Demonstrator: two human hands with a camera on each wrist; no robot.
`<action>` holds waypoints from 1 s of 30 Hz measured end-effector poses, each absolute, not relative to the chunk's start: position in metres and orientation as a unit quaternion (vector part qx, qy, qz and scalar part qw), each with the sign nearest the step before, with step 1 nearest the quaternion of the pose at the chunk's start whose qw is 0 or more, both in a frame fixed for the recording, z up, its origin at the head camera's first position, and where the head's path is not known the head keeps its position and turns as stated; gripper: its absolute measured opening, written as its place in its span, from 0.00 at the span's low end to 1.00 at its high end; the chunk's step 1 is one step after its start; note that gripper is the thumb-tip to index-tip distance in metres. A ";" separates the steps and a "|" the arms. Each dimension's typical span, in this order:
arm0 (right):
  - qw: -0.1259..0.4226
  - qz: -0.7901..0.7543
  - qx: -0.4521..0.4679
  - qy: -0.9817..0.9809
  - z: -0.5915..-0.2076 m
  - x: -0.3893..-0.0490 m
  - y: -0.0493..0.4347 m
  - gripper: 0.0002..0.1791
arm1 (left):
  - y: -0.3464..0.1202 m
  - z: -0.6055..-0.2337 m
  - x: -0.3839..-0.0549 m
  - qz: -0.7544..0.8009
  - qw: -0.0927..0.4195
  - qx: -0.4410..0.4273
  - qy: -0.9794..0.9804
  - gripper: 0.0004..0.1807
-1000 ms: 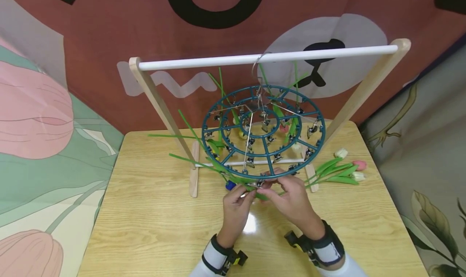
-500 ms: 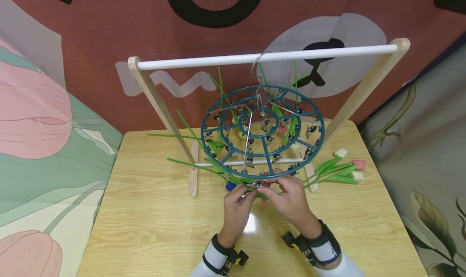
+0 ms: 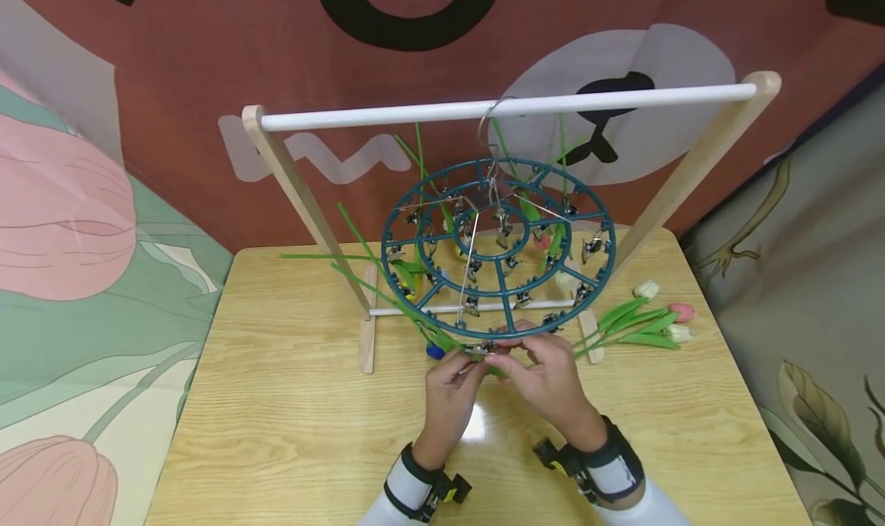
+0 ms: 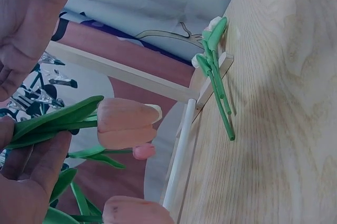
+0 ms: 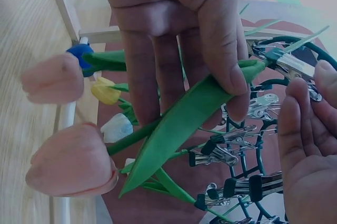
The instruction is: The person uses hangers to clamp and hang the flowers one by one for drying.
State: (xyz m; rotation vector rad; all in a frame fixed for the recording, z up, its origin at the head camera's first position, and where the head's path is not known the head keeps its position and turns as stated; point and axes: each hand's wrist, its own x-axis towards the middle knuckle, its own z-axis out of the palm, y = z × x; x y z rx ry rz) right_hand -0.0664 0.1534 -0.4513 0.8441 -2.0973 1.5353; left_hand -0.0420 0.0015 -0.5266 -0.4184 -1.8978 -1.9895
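My left hand (image 3: 452, 403) pinches the green stem and leaf of a peach artificial tulip (image 5: 73, 158), its head pointing down in the right wrist view. My right hand (image 3: 553, 380) pinches the handles of a metal clip (image 5: 295, 66) at the near rim of the round dark-teal clip hanger (image 3: 508, 331). The stem's upper part lies at that clip's dark tips, and a long green stem (image 3: 359, 280) runs out to the left in the head view. Just left of the held flower is a second peach tulip (image 5: 52, 79). Fingers partly hide the clip in the head view.
A white bar (image 3: 387, 115) on a wooden stand bears the hanger by its hook. Other tulips hang from clips, among them a blue one (image 5: 80, 58) and a yellow one (image 5: 105, 91). Several loose tulips (image 3: 639, 326) lie by the stand's right foot on the wooden table (image 3: 290, 434).
The long green stem's free end, left of the hands, has swung upward. The hanger has tilted slightly. Both hands stay almost in place at the near rim.
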 end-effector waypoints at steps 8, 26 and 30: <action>0.165 0.528 0.285 -0.783 -0.451 -0.064 0.153 0.17 | -0.001 -0.525 -0.041 -0.723 0.145 -0.116 -0.665 0.08; 0.147 0.466 0.310 -0.816 -0.480 -0.048 0.170 0.28 | -0.011 -0.526 -0.045 -0.707 0.145 -0.106 -0.684 0.12; 0.129 0.472 0.280 -0.826 -0.487 -0.045 0.187 0.25 | -0.010 -0.526 -0.045 -0.710 0.130 -0.101 -0.684 0.12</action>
